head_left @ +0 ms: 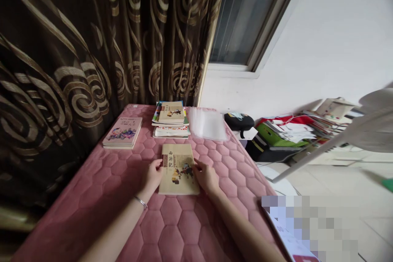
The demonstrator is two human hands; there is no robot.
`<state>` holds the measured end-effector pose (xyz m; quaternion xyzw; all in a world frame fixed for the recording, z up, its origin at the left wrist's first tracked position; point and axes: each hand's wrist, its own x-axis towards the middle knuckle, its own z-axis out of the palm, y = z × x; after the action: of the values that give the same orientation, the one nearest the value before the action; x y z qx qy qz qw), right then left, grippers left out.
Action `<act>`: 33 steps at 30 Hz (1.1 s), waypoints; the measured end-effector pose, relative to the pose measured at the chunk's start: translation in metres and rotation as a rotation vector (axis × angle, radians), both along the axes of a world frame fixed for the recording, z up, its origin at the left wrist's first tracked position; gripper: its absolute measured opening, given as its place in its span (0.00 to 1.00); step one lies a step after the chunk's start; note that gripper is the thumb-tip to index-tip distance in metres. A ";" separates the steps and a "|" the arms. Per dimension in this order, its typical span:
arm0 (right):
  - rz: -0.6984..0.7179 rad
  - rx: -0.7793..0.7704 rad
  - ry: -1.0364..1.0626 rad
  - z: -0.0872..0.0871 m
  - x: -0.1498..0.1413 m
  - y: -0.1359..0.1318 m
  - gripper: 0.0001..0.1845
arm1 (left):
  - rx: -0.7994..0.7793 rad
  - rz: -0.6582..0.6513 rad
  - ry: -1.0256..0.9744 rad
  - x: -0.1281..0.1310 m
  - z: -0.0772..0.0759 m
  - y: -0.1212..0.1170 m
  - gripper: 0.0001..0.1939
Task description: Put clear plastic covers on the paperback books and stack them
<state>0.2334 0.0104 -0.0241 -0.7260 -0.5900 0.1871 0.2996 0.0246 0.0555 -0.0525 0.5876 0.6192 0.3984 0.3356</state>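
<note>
A cream book (179, 172) with dark Chinese characters and painted figures on its cover lies in front of me on the pink quilted mattress (167, 229). My left hand (153, 177) grips its left edge, fingers closed, with a bracelet on the wrist. On the opposite edge, my right hand (207, 177) holds the book too, its fingertips partly hidden at the side. Just behind stands a stack of books (170, 125) topped by a similar cream one. Beside that stack lie clear plastic sleeves (208, 123).
Pink-covered books (123, 132) are piled at the left, near the patterned curtain (92, 69). Right of the mattress are a black case (238, 121), heaped papers (290, 131) and a white fan-like stand (319, 151). Part of the lower right is blurred out.
</note>
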 end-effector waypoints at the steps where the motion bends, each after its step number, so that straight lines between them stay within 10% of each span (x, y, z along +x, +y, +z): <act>1: -0.013 -0.004 0.014 0.001 0.000 0.001 0.21 | -0.003 0.004 0.002 0.000 0.000 0.003 0.17; 16: -0.075 0.018 0.217 -0.007 -0.004 -0.003 0.18 | 0.035 -0.030 0.087 0.000 -0.016 -0.003 0.19; 33: -0.024 0.059 0.316 -0.022 0.005 0.048 0.15 | 0.093 -0.100 0.135 -0.002 -0.001 0.034 0.16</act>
<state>0.2389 0.0586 -0.0463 -0.6852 -0.5321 0.2782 0.4122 0.0221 0.0897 -0.0533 0.6583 0.5910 0.3690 0.2848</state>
